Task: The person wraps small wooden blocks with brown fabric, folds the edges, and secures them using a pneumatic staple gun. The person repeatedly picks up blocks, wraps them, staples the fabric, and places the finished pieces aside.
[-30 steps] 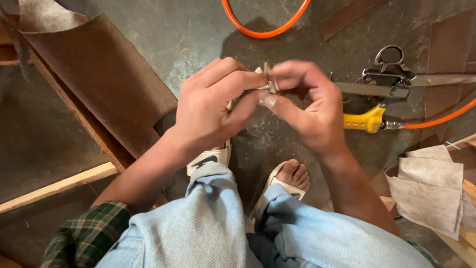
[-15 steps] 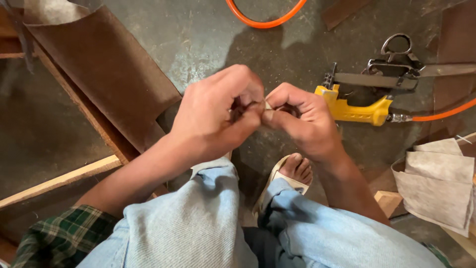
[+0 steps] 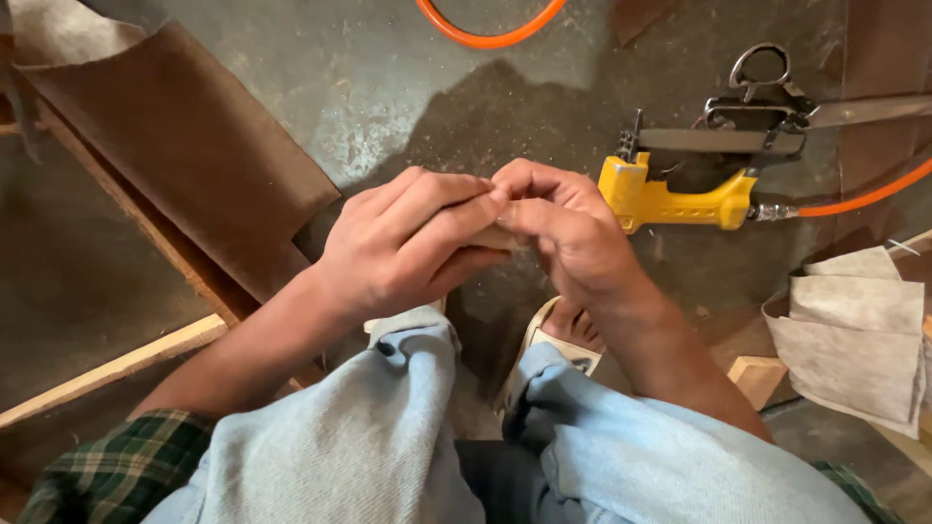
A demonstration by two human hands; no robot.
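Hands pinching small tan piece above floor.
Left hand [image 3: 408, 243] and right hand [image 3: 563, 228] both grip tan piece [image 3: 497, 236]; yellow tool [image 3: 675, 199] just beside.

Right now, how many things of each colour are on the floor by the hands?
Yellow: 1, the stapler
Orange: 1, the hose
Brown: 1, the big sheet
Grey: 1, the cloth stack
Pale wood: 2, the strip and the block
Total: 6
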